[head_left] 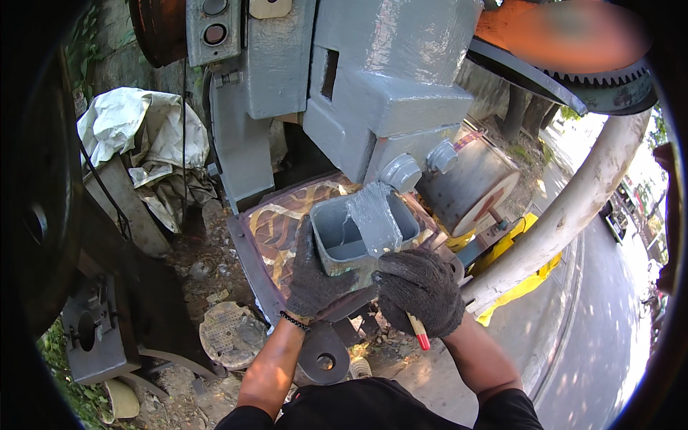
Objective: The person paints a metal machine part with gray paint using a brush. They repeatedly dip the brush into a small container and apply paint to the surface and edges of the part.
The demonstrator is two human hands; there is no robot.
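Observation:
My left hand (pixel 313 281), in a dark knit glove, is wrapped round the near left side of a square tub (pixel 332 265). Grey paint coats the inside of the tub, and its outside is smeared. My right hand (pixel 423 288), gloved the same way, closes on a paintbrush (pixel 375 219). The brush's wide head is thick with grey paint and lies over the tub's opening, close to its rim. Below my right hand the red-tipped wooden handle sticks out. Just beyond the tub stands a machine (pixel 401 107) with a glossy grey coat and two large bolts (pixel 401 172) low on it.
Under the tub is a patterned, paint-stained base plate (pixel 276 229). A pale slanted trunk (pixel 573 208) and yellow cloth (pixel 517 287) are at the right, with a road (pixel 609 308) beyond. Dark metal parts (pixel 100 330) and a crumpled white sheet (pixel 118 122) stand left. A toothed gear (pixel 609 82) juts in at upper right.

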